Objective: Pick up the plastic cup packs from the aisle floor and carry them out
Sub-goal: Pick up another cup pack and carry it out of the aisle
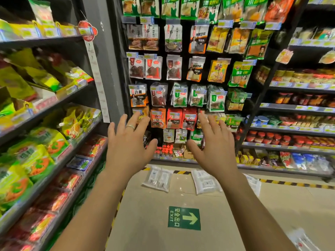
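Both arms reach forward mid-frame, the left hand (126, 144) and right hand (215, 144) spread and holding nothing, while the plastic cup packs (157, 178) lie on the floor (145, 214) just below them.

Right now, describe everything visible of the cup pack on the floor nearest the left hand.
The cup pack is a clear, glossy plastic bag showing two whitish sleeves side by side, each with a pale label. It lies flat on the beige floor, its far end at the yellow-and-black stripe. Nothing touches it: the left hand is in the air, fingers spread, and a second pack lies apart to its right.
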The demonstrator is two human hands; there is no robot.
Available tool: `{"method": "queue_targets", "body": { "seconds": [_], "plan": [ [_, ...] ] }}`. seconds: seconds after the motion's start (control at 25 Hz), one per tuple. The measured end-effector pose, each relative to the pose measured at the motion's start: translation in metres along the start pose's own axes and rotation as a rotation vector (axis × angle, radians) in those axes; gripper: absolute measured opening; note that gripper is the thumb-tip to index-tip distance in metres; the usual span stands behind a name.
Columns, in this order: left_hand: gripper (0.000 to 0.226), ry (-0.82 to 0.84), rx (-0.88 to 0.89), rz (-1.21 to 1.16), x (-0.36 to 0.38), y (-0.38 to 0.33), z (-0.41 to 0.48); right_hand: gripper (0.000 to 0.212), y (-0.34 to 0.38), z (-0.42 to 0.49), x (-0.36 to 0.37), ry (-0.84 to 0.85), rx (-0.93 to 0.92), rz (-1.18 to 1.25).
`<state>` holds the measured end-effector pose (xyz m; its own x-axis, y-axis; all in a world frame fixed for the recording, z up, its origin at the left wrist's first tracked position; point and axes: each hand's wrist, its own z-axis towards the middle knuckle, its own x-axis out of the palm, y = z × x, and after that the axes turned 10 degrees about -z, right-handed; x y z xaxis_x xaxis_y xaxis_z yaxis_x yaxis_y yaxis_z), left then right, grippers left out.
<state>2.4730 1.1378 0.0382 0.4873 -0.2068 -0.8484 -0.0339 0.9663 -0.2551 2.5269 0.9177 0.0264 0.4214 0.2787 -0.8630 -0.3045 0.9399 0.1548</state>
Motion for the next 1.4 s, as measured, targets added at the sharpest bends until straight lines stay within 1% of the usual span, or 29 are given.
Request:
{"method": "queue_targets", "body": {
  "seconds": [0.2, 0.4, 0.48, 0.64, 0.8, 0.92, 1.0, 1.08, 1.16, 1.24, 1.36, 1.4],
  "plan": [
    [0.071, 0.065, -0.029, -0.008, 0.043, 0.038, 0.054, 0.068, 0.010, 0.059, 0.061, 0.054, -0.011, -0.031],
    [0.066, 0.182, -0.079, -0.006, 0.116, 0.072, 0.122, 0.072, -0.001, 0.128, 0.144, 0.105, 0.004, 0.024],
    [0.065, 0.207, -0.089, 0.004, 0.153, 0.082, 0.157, 0.075, -0.012, 0.160, 0.186, 0.128, 0.015, 0.041],
    [0.075, 0.274, -0.110, 0.038, 0.241, 0.098, 0.245, 0.074, -0.046, 0.235, 0.283, 0.172, 0.068, 0.060],
    [0.071, 0.357, -0.151, 0.062, 0.339, 0.110, 0.326, 0.072, -0.085, 0.306, 0.380, 0.276, 0.102, 0.064],
    [0.074, 0.474, -0.195, 0.064, 0.412, 0.124, 0.359, 0.071, -0.108, 0.340, 0.450, 0.344, 0.110, 0.047],
    [0.078, 0.538, -0.208, 0.071, 0.462, 0.137, 0.375, 0.072, -0.118, 0.350, 0.499, 0.405, 0.112, 0.052],
    [0.082, 0.534, -0.191, 0.059, 0.515, 0.155, 0.385, 0.071, -0.124, 0.351, 0.551, 0.440, 0.121, 0.075],
    [0.079, 0.540, -0.185, 0.051, 0.562, 0.177, 0.387, 0.071, -0.127, 0.343, 0.601, 0.457, 0.138, 0.063],
    [0.078, 0.630, -0.178, 0.066, 0.627, 0.211, 0.383, 0.071, -0.132, 0.328, 0.662, 0.500, 0.181, 0.035],
    [0.072, 0.715, -0.064, 0.073, 0.733, 0.267, 0.364, 0.073, -0.141, 0.294, 0.764, 0.624, 0.260, 0.008],
    [0.071, 0.749, -0.051, 0.073, 0.772, 0.284, 0.354, 0.073, -0.147, 0.282, 0.801, 0.630, 0.297, 0.002]
  ]
}}
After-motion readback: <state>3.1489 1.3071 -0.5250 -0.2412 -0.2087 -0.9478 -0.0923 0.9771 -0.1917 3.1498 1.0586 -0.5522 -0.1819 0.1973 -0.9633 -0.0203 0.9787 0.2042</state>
